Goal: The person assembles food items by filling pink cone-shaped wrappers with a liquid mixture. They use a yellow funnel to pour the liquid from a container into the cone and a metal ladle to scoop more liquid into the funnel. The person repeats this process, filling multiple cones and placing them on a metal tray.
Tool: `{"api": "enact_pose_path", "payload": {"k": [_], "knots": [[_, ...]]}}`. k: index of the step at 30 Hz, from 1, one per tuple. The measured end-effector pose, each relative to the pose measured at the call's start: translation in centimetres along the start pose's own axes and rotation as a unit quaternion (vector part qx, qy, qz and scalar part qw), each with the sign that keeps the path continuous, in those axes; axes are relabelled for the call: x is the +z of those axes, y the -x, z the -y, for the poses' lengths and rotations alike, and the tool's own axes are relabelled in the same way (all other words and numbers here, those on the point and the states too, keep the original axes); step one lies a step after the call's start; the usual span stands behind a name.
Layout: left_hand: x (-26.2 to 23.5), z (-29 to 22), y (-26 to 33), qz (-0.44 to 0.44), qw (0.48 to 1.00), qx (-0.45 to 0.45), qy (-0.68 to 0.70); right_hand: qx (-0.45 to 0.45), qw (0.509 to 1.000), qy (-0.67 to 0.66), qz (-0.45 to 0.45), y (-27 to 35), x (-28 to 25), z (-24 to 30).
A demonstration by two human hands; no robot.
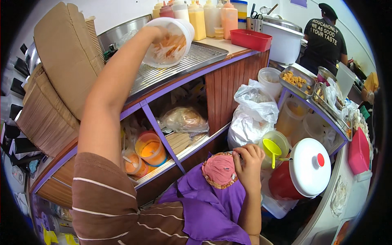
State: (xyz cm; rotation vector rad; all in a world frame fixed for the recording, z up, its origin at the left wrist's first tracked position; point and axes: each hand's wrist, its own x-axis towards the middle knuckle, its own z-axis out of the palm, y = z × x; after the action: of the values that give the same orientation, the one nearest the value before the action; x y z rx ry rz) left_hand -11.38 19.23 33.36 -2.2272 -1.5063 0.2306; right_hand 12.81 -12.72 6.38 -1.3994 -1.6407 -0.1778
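Note:
My left arm stretches up and forward, and my left hand (158, 34) is inside the mouth of a translucent white tub (163, 61). Orange strips (173, 44) lie in the tub beside the hand; its fingers are mostly hidden. The tub is over a ridged metal draining rack (143, 79). Lower down, my right hand (248, 159) is raised with curled fingers, thumb and fingers close together on something too small to make out. Just left of it is a round pink cloth piece, like a cap (220, 169), with a patterned rim, against my purple apron (212, 216).
Squeeze bottles (197, 22) and a red tray (251, 40) line the counter. Orange-filled containers (150, 148) stand on the shelf below. At right are a white bag (253, 122), a red cooler (281, 179) with white lid, and a tray of fried pieces (296, 81). A person (326, 38) works beyond.

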Motion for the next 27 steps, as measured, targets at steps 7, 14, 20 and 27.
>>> {"api": "enact_pose_path", "payload": {"k": [7,14,20,27], "knots": [[-3.0,-6.2,13.1,-0.151,0.984,0.003,0.099,0.118,0.990,0.015,0.076,4.1,5.5,-5.5],[9.9,-24.9,18.2,-0.032,0.901,0.337,0.270,0.219,0.970,-0.004,0.109,11.3,11.9,-11.6],[35.2,-34.2,18.5,0.097,0.863,0.328,0.371,0.124,0.958,0.084,0.244,12.1,16.0,-11.3],[30.6,-32.8,18.2,0.132,0.856,0.321,0.382,0.201,0.967,0.100,0.124,11.7,12.1,-12.0]]}}
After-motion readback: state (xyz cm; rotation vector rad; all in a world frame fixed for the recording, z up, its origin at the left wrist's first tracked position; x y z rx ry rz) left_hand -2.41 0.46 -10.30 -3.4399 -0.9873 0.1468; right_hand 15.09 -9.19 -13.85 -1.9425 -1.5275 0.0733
